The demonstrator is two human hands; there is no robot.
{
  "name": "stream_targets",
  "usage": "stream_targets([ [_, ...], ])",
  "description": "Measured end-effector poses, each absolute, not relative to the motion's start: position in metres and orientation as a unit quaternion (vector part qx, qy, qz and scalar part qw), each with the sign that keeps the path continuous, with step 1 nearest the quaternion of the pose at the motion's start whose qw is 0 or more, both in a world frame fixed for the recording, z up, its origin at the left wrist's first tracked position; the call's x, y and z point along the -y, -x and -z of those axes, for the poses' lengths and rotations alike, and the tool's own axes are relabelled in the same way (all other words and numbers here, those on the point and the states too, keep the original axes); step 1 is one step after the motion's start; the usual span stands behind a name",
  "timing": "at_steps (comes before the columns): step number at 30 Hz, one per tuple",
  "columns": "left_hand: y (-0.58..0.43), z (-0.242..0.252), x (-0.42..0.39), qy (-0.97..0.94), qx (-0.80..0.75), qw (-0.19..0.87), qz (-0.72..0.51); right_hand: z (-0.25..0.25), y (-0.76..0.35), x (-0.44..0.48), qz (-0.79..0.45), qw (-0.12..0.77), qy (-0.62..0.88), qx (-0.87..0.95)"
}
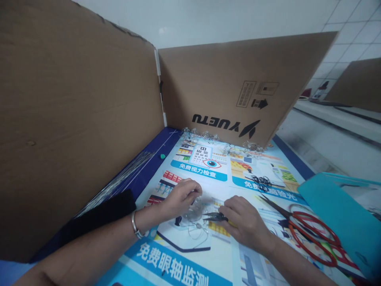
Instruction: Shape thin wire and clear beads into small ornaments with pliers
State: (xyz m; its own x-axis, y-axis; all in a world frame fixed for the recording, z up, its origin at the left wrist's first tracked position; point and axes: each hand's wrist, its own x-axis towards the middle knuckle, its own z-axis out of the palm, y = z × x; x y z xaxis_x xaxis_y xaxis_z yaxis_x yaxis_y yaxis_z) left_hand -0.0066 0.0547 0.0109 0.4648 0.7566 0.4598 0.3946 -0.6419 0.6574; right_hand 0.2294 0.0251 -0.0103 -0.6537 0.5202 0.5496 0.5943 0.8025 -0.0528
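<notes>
Left hand [180, 198] pinched on clear wire piece [193, 213]; snips [214, 217] gripped in right hand [245, 222]; red scissors [291, 217] untouched; work judged unfinished.

"What kind of place is this?"

"A small work spot for making things by hand, like a little workshop."

"How can you tell?"

"Tall brown cardboard sheets [74, 119] stand on the left and far sides, like walls around a table. A shiny blue paper poster with eye pictures [205, 159] covers the top. Big red-handled scissors [312, 234] lie on the right. Small black snips [214, 217] are near the middle. A heap of tiny clear bits [208, 137] sits far back. A white tiled wall [357, 24] is far right."
</notes>
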Motion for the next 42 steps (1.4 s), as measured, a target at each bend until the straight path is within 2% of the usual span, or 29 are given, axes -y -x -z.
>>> stream_targets([
  [6, 0.008, -0.01, -0.055, -0.838, -0.289, 0.217, -0.409, 0.015, -0.233, -0.032, 0.029, 0.334, 0.351, 0.874],
  [17, 0.008, -0.018, -0.045, -0.862, -0.327, 0.138, -0.362, 0.009, -0.219, -0.019, 0.11, 0.268, 0.399, 0.87],
  [31, 0.008, -0.033, -0.035, -0.88, -0.395, 0.119, -0.237, 0.008, -0.216, -0.019, 0.15, 0.245, 0.413, 0.864],
  [42, 0.005, -0.032, -0.035, -0.867, -0.443, 0.102, -0.205, 0.006, -0.215, -0.018, 0.165, 0.234, 0.422, 0.86],
])
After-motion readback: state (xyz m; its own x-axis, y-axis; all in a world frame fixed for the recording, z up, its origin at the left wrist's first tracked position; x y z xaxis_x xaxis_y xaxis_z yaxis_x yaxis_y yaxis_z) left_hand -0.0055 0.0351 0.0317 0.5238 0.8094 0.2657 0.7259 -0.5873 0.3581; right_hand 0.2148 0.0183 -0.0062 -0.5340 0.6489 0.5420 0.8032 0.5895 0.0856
